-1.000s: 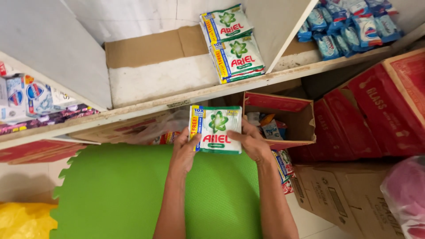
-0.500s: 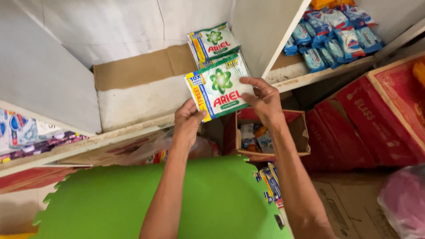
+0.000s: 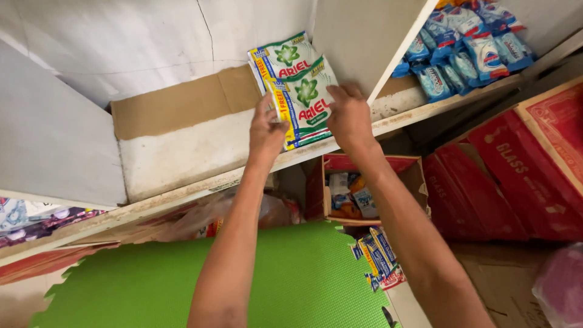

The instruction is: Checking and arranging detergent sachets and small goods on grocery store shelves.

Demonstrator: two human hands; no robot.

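Detergent packets [image 3: 303,100], green and white, are gripped at their edges by curled fingers: the left hand [image 3: 267,127] pinches the left edge, the right hand [image 3: 349,115] is pressed on the right edge. They are stacked on the white shelf [image 3: 182,158], over a cardboard liner [image 3: 176,109]. An open red box [image 3: 364,188] is seen below.

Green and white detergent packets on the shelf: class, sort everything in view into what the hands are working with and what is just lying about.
In hand:
green and white detergent packets
left hand
right hand
white shelf

Lying about:
blue sachets
open red carton
red boxes
green mat
blue packets on the floor
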